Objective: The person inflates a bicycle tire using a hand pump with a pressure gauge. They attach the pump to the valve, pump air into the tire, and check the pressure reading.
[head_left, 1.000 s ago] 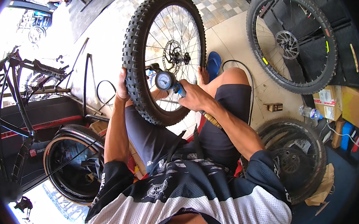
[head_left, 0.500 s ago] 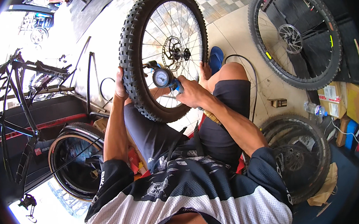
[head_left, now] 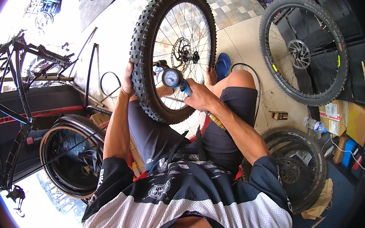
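An upright bicycle wheel (head_left: 140,66) with a knobby black tyre stands in front of me, between my bent legs. My left hand (head_left: 127,82) grips the tyre's left side, its fingers partly hidden behind the tread. A tyre inflator (head_left: 172,77) with a round dial gauge is in my right hand (head_left: 200,96), whose fingers wrap its blue handle. The inflator's head end reaches the inner rim on the wheel's left; the valve itself I cannot make out. A yellowish hose fitting (head_left: 216,120) runs from below that hand. The wheel carries a brake rotor (head_left: 181,52) at its hub.
Another wheel (head_left: 274,68) leans at the far right, above several stacked wheels (head_left: 320,166). Cardboard boxes (head_left: 334,114) and a plastic bottle (head_left: 316,124) lie beside them. On the left are a black bicycle frame (head_left: 20,102) and a tan-walled wheel (head_left: 44,155). A blue slipper (head_left: 223,65) is near my foot.
The view has shifted slightly, and the wheel, inflator and both hands appear a little farther right. Both grips look the same.
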`<state>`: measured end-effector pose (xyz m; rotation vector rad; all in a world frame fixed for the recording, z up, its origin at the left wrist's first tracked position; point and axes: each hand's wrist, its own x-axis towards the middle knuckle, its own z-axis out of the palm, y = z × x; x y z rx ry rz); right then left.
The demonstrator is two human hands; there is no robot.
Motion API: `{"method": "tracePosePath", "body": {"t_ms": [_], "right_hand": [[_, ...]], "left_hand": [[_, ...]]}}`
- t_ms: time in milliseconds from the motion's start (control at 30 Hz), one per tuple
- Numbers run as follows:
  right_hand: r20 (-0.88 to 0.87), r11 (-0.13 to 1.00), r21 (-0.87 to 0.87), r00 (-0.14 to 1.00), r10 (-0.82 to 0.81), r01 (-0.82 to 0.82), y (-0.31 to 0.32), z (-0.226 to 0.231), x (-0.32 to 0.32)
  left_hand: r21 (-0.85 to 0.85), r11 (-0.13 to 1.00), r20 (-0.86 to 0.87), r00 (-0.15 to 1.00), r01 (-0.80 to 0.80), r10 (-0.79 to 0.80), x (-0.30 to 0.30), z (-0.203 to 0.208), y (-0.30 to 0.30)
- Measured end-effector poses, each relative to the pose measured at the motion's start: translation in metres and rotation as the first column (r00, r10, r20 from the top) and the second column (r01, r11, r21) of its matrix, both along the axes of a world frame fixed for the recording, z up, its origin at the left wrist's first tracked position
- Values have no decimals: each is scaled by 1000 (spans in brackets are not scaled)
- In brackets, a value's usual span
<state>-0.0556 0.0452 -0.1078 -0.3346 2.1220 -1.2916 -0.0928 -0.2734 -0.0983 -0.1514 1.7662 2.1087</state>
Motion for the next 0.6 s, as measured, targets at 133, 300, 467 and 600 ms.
{"method": "tracePosePath", "body": {"t_ms": [133, 300, 467, 600], "right_hand": [[-45, 1000, 8, 999, 5, -5, -1, -6, 1], [-2, 1000, -22, 1000, -8, 8, -3, -8, 0], [44, 999, 50, 999, 13, -15, -2, 0, -1], [54, 999, 29, 998, 14, -16, 1, 9, -1]], "left_hand": [[-6, 1000, 24, 1000, -17, 17, 1, -3, -2], [-21, 999, 27, 999, -41, 42, 0, -6, -3], [-42, 999, 16, 1000, -17, 18, -1, -1, -1], [-30, 999, 9, 999, -32, 32, 0, 1, 3]]}}
